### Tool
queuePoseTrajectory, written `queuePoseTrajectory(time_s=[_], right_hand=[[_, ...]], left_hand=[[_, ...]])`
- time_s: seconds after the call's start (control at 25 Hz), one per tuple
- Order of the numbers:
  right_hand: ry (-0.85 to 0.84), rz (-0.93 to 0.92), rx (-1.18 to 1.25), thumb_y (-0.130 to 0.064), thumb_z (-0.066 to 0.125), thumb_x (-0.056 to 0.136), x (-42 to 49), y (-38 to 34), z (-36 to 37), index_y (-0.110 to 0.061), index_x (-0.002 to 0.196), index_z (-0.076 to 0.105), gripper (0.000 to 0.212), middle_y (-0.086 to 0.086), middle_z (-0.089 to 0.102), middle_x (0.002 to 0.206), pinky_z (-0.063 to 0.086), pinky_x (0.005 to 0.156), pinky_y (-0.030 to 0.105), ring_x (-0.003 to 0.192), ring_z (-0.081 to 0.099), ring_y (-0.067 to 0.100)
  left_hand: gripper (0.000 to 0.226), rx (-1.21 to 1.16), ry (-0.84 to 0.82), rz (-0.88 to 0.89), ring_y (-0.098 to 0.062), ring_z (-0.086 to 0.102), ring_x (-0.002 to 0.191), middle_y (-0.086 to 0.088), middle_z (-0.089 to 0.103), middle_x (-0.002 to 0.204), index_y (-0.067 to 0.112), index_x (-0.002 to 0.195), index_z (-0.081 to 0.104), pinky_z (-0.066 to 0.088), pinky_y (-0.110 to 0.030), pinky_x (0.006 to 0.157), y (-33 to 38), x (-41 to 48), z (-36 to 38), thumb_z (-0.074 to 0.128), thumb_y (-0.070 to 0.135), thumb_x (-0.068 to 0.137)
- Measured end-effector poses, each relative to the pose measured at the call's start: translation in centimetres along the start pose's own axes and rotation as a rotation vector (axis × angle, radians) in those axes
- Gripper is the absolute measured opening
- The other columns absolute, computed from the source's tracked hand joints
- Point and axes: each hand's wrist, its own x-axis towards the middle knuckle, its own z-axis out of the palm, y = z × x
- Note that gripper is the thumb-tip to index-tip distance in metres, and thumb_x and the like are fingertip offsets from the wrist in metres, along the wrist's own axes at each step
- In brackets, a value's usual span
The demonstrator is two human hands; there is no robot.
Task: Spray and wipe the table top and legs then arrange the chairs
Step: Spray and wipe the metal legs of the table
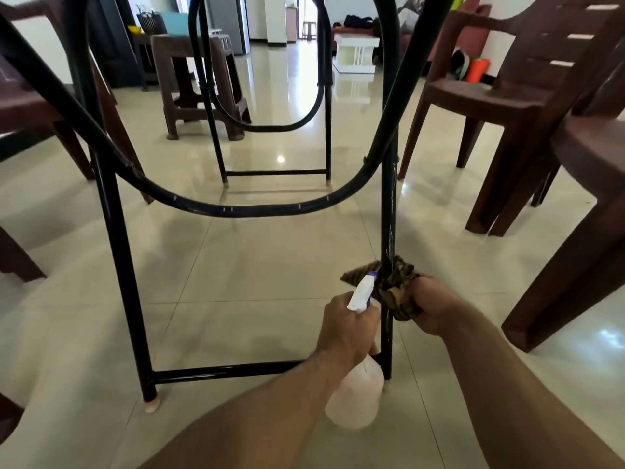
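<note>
I look from low down under the table at its black metal legs. My right hand [434, 308] grips a brown patterned cloth [399, 292] wrapped around the near right leg [389, 214], low on the tube. My left hand [348, 330] holds a white spray bottle [355, 397] by its neck, its white and purple nozzle [362, 292] pointing up at the cloth. The near left leg [118, 238] stands apart, joined by a low crossbar [220, 370]. The table top is out of view.
Brown plastic chairs stand at the right [507, 96], the near right [592, 198] and the left [30, 110]. A brown plastic stool [199, 82] sits behind the far leg frame [274, 172]. A white low table [356, 50] stands far back on the glossy tiled floor [253, 265].
</note>
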Motion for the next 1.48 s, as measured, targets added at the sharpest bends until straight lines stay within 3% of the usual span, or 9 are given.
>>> queuePoseTrajectory(time_s=[0.2, 0.36, 0.56, 0.72, 0.88, 1.08, 1.28, 1.36, 1.48], right_hand=[[0.071, 0.029, -0.292, 0.016, 0.039, 0.076, -1.1, -4.1, 1.0, 0.000, 0.066, 0.061, 0.030, 0.013, 0.052, 0.059, 0.035, 0.044, 0.026, 0.045, 0.044, 0.022], [0.069, -0.169, 0.057, 0.009, 0.040, 0.088, -1.1, -6.6, 2.0, -0.009, 0.085, 0.068, 0.033, 0.009, 0.063, 0.065, 0.034, 0.050, 0.025, 0.054, 0.054, 0.018], [0.134, -0.124, -0.220, 0.006, 0.046, 0.085, -1.0, -7.4, 2.2, -0.007, 0.069, 0.070, 0.032, 0.012, 0.059, 0.063, 0.038, 0.051, 0.030, 0.049, 0.051, 0.019], [0.086, -0.326, 0.153, 0.018, 0.043, 0.080, -2.3, -8.5, 3.3, -0.006, 0.081, 0.077, 0.041, 0.013, 0.068, 0.074, 0.039, 0.061, 0.032, 0.065, 0.063, 0.026], [0.098, -0.465, 0.132, 0.017, 0.040, 0.085, -1.7, -10.5, 4.3, -0.019, 0.089, 0.079, 0.053, 0.012, 0.075, 0.089, 0.057, 0.074, 0.038, 0.081, 0.070, 0.028], [0.053, -0.375, -0.222, 0.013, 0.041, 0.086, -2.2, -9.4, 3.7, -0.011, 0.080, 0.069, 0.038, 0.007, 0.063, 0.061, 0.043, 0.052, 0.025, 0.060, 0.054, 0.022], [0.054, -0.603, 0.328, 0.011, 0.044, 0.096, -3.2, -13.0, 5.1, -0.014, 0.113, 0.070, 0.040, 0.007, 0.076, 0.101, 0.061, 0.073, 0.032, 0.091, 0.075, 0.021], [0.103, -0.544, 0.163, 0.007, 0.047, 0.096, -2.5, -12.1, 5.0, -0.009, 0.113, 0.069, 0.033, 0.010, 0.074, 0.096, 0.060, 0.067, 0.030, 0.082, 0.074, 0.020], [0.074, -0.260, -0.364, 0.007, 0.052, 0.088, -3.1, -7.5, 4.0, -0.007, 0.088, 0.070, 0.023, 0.012, 0.066, 0.080, 0.046, 0.059, 0.030, 0.072, 0.060, 0.024]], left_hand=[[0.020, -0.042, 0.005, 0.057, -0.027, 0.054, 0.042, -0.011, 0.059, 0.066, 0.008, 0.068, 0.054, 0.041, -0.022, 0.040, 2.7, 1.0, -1.1, 0.053, 0.002, 0.087], [0.016, -0.133, 0.034, 0.071, -0.030, 0.053, 0.048, -0.006, 0.054, 0.059, 0.005, 0.071, 0.056, 0.043, -0.023, 0.041, 4.7, 1.5, -1.0, 0.055, -0.001, 0.086], [0.013, -0.180, 0.049, 0.116, -0.029, 0.056, 0.046, -0.008, 0.056, 0.060, 0.004, 0.071, 0.057, 0.042, -0.022, 0.040, 7.0, 2.2, -1.6, 0.056, 0.000, 0.084], [0.007, -0.215, 0.067, 0.132, -0.029, 0.057, 0.046, -0.014, 0.058, 0.067, -0.003, 0.084, 0.061, 0.044, -0.022, 0.042, 7.6, 2.5, -2.2, 0.056, 0.002, 0.086], [0.008, -0.222, 0.028, 0.181, -0.028, 0.056, 0.050, -0.015, 0.061, 0.074, 0.000, 0.093, 0.063, 0.045, -0.020, 0.042, 8.5, 2.9, -2.6, 0.056, 0.001, 0.089], [0.008, -0.268, 0.027, 0.247, -0.026, 0.055, 0.046, -0.011, 0.058, 0.065, 0.005, 0.077, 0.061, 0.047, -0.025, 0.046, 9.3, 3.3, -3.1, 0.057, 0.002, 0.084], [0.014, -0.244, 0.032, 0.264, -0.028, 0.058, 0.049, -0.009, 0.059, 0.071, 0.010, 0.092, 0.063, 0.047, -0.025, 0.047, 9.2, 3.3, -3.5, 0.055, -0.001, 0.088], [0.011, -0.241, 0.016, 0.244, -0.027, 0.057, 0.047, -0.011, 0.060, 0.070, 0.007, 0.089, 0.062, 0.046, -0.027, 0.047, 8.6, 3.3, -3.6, 0.055, -0.001, 0.087], [0.007, -0.204, 0.037, 0.155, -0.022, 0.057, 0.044, -0.011, 0.062, 0.076, 0.006, 0.089, 0.063, 0.047, -0.024, 0.045, 6.3, 2.9, -3.6, 0.057, 0.003, 0.091]])
